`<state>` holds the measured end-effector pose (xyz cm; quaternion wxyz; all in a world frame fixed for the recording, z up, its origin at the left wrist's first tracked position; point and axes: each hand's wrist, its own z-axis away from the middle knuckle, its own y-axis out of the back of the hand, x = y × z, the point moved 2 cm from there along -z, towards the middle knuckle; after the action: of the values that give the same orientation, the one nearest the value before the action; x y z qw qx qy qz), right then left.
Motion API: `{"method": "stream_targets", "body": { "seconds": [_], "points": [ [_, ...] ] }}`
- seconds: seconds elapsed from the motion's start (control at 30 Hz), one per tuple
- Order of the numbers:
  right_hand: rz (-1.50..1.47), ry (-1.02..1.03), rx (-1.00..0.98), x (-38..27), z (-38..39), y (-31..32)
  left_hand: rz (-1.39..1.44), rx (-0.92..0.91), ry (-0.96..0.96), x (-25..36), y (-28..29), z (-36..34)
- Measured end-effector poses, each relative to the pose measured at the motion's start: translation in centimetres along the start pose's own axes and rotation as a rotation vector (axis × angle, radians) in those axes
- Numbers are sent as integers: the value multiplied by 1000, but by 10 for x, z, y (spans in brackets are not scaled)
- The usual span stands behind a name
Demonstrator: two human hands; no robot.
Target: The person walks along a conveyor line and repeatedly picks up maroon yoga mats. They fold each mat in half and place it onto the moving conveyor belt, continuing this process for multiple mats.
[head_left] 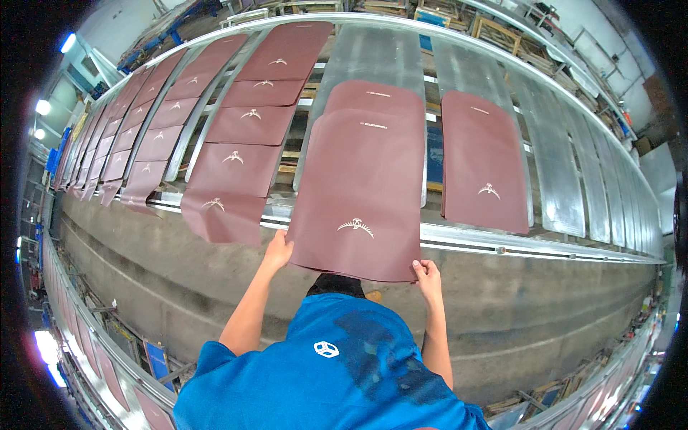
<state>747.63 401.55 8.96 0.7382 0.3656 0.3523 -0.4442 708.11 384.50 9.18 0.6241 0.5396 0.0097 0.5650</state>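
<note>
A maroon rounded-corner sheet (358, 183) with a pale winged emblem near its lower edge lies over similar sheets on a grey metal plate (369, 54), its lower part reaching past the rack's front rail. My left hand (279, 251) grips its lower-left corner, and my right hand (426, 276) pinches the lower-right corner, thumb on top. To the right, another stack of maroon sheets (484, 165) rests on its own plate. Left of my sheet, a column of overlapping maroon sheets (240, 129) with pale emblems droops over the rail at its lower end.
The long curved rack, edged by a front rail (466, 236), holds more sheet-covered plates (150, 143) leftward and bare metal plates (552, 172) rightward. Concrete floor (537, 315) runs beneath me. Wooden frames (487, 21) stand beyond, and another rack with maroon sheets (107, 376) curves along the lower left.
</note>
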Motion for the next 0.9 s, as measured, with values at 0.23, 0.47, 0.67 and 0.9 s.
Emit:
{"method": "stream_targets", "body": {
  "seconds": [0.23, 0.47, 0.67, 0.9],
  "points": [
    [288, 67, 25, 18, -48, 25, 428, -322, 149, 18, -5, 14],
    [212, 49, 73, -11, -32, 9, 528, -100, 192, -17, -24, 3],
    [582, 69, 56, -21, -22, 4, 284, -63, 117, -19, -26, 11],
    [653, 136, 93, -26, -37, -12, 517, -26, 120, -45, -47, 3]
  ]
}}
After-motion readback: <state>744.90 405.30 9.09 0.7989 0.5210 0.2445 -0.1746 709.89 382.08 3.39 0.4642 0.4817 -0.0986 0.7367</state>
